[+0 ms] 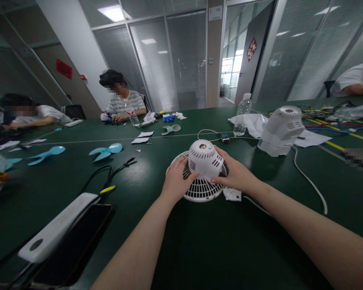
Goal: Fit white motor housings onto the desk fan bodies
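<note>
A white fan motor housing (201, 155), vented along its side, rests on a round white fan grille (203, 189) on the table in front of me. My left hand (178, 179) grips it from the left, thumb against its lower edge and fingers along the grille side. My right hand (237, 171) curls round the right side of the housing, thumb at the bottom and fingertips behind it. A small white plastic piece (232, 194) lies by the grille's right edge, close to a thin white cable (257, 204).
Left of me lie a phone (75, 245), a white bar-shaped device (59, 227) with black cables, and blue fan blades (105, 152). A water bottle (243, 114) and another white fan housing (281, 131) stand at right, near bundled wires (329, 125). Several people sit round the table.
</note>
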Tool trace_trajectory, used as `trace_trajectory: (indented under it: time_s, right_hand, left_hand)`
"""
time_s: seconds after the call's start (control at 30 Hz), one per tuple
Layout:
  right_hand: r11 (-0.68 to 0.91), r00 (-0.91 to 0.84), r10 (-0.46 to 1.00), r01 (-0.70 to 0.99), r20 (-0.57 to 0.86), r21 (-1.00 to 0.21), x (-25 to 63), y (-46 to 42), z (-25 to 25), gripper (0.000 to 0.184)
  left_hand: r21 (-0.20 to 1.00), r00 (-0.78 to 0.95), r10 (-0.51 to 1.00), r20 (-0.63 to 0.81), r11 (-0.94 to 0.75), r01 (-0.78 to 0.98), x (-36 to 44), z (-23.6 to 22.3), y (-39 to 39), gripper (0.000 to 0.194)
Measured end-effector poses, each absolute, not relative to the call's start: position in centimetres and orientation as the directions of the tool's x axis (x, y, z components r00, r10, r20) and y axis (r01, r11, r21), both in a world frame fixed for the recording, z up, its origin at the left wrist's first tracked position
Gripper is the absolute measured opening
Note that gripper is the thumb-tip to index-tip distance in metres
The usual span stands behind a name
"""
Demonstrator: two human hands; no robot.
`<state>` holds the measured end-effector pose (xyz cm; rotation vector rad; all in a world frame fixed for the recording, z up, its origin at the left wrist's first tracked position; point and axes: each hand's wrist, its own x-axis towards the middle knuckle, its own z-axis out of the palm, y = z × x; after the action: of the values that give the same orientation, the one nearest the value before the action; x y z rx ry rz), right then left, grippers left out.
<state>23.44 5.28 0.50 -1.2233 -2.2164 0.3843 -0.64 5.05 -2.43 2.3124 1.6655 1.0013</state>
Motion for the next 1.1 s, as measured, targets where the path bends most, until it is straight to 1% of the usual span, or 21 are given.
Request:
trace_trajectory:
  time_s: [0.2, 0.4, 0.57, 0.67, 0.83, 1.0, 1.1]
  right_hand:
    - [0.551, -0.424, 0.834, 0.670, 0.353, -0.497, 23.40, 5.47, 0.47, 0.111]
    - [0.542, -0.413, 0.839, 0.689, 0.353, -0.482, 23.43, 5.36, 0.33, 0.111]
    - [0.536, -0.403, 0.843, 0.690, 0.357, -0.486, 23.20, 5.23, 0.22, 0.110]
    - [0.537, -0.408, 0.843, 0.669, 0.350, -0.513, 23.11, 5.20, 0.14, 0.110]
    - [0.520, -0.403, 0.854, 0.654, 0.329, -0.550, 23.31, 5.39, -0.11, 0.116]
    - [0.542, -0.441, 0.840, 0.648, 0.317, -0.534, 23.58, 5.62, -0.20, 0.106]
    - [0.549, -0.446, 0.835, 0.647, 0.321, -0.529, 23.60, 5.60, -0.09, 0.109]
  left_hand:
    - [0.433, 0.192, 0.884, 0.427, -0.386, 0.815, -0.67, -2.55, 4.96, 0.054]
    - [0.427, 0.186, 0.884, 0.430, -0.380, 0.821, -0.54, -2.67, 4.83, 0.064]
    - [0.449, 0.167, 0.884, 0.437, -0.375, 0.811, -0.58, -2.83, 5.08, 0.056]
    - [0.463, 0.157, 0.883, 0.443, -0.375, 0.803, -0.66, -2.83, 5.23, 0.055]
    - [0.466, 0.148, 0.885, 0.441, -0.367, 0.805, -0.72, -2.75, 5.24, 0.054]
    - [0.464, 0.154, 0.881, 0.446, -0.375, 0.802, -0.74, -2.79, 5.27, 0.053]
    - [0.468, 0.149, 0.882, 0.446, -0.372, 0.802, -0.70, -2.79, 5.27, 0.052]
